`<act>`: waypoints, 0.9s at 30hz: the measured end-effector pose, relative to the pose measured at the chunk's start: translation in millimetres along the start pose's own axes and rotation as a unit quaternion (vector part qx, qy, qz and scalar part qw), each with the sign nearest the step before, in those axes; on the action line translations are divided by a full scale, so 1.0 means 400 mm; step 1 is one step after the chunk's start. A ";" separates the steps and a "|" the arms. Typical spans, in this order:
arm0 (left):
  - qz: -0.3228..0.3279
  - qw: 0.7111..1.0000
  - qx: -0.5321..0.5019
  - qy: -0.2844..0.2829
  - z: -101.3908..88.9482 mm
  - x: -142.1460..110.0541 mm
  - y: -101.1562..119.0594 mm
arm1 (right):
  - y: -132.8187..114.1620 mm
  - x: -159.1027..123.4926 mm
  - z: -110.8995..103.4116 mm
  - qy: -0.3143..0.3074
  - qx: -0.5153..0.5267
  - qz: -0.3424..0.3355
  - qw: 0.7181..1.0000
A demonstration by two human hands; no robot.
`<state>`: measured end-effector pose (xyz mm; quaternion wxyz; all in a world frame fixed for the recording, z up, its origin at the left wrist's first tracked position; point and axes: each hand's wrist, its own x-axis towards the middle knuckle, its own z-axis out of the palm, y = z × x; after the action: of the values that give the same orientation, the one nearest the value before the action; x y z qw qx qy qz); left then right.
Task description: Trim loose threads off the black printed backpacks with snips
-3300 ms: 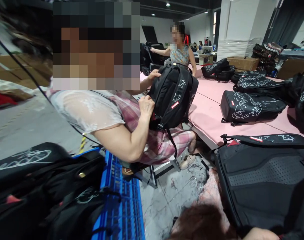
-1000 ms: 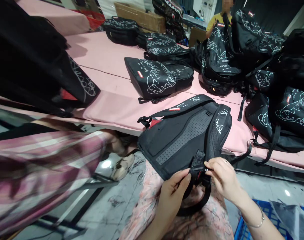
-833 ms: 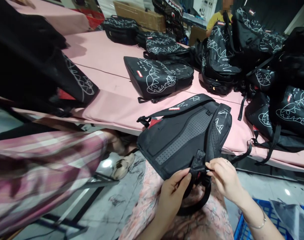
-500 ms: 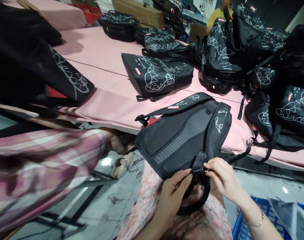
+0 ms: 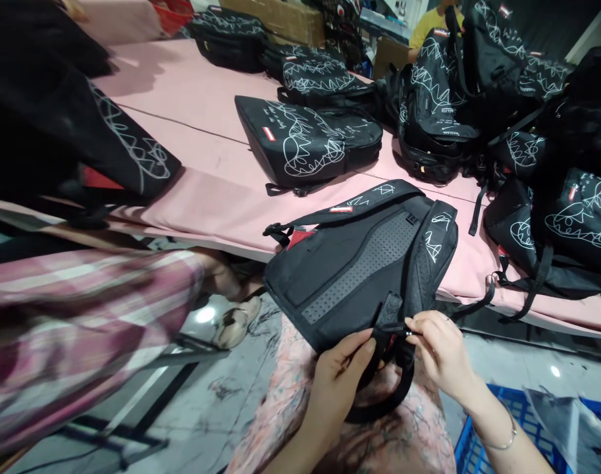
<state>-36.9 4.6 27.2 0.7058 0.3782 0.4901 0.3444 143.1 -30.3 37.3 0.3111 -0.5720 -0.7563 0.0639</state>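
A black backpack with a grey mesh back panel lies back-up, half on the pink table and half over my lap. My left hand pinches the end of its shoulder strap near the lower corner. My right hand pinches the same strap end from the right, fingertips at a small buckle. A black webbing loop hangs below both hands over my patterned skirt.
Several more black backpacks with white line drawings cover the table, piled at the right. A person in pink plaid sits at my left, holding another bag. A blue crate stands at lower right. A person in yellow sits far back.
Since 3.3 s ago my view swung from the seated co-worker to the backpack on my lap. Over the last second both hands stay pinched on the strap end; the view drifts slightly.
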 end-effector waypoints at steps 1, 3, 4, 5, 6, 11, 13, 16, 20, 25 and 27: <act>-0.004 1.000 -0.004 0.000 -0.001 0.002 -0.002 | 0.000 0.001 -0.002 -0.006 -0.003 -0.002 1.000; -0.008 1.000 -0.008 -0.002 -0.002 0.006 -0.007 | 0.000 0.005 -0.005 -0.022 0.003 -0.011 1.000; -0.007 1.000 -0.008 -0.003 -0.003 0.006 -0.009 | -0.001 0.007 -0.007 -0.029 0.009 -0.015 0.999; -0.005 1.000 -0.006 -0.006 -0.004 0.007 -0.011 | -0.001 0.010 -0.007 -0.034 0.013 -0.017 0.999; -0.003 1.000 -0.003 -0.010 -0.004 0.006 -0.013 | -0.002 0.012 -0.007 -0.037 0.016 -0.017 0.999; 0.017 0.999 0.018 -0.023 -0.005 0.003 -0.012 | -0.006 0.017 0.003 -0.037 0.026 0.002 0.999; 0.032 0.999 0.024 -0.028 -0.006 0.003 -0.013 | -0.008 0.017 0.006 -0.039 0.025 0.004 0.999; 0.051 0.998 0.028 -0.031 -0.006 0.004 -0.018 | -0.011 0.016 0.008 -0.035 0.021 0.005 0.999; 0.048 0.999 0.009 -0.010 -0.005 0.004 -0.021 | -0.018 0.020 0.011 -0.022 0.014 0.007 1.000; 0.044 0.999 -0.017 -0.019 -0.008 0.012 -0.021 | -0.022 0.017 0.024 0.006 0.057 0.032 0.998; 0.055 0.998 -0.018 -0.024 -0.010 0.015 -0.021 | -0.020 0.009 0.032 0.034 0.093 0.048 0.994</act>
<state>-38.0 6.6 16.2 0.7039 0.3999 0.4455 0.3822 128.8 -26.3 32.2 0.3847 -0.5779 -0.7081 0.1293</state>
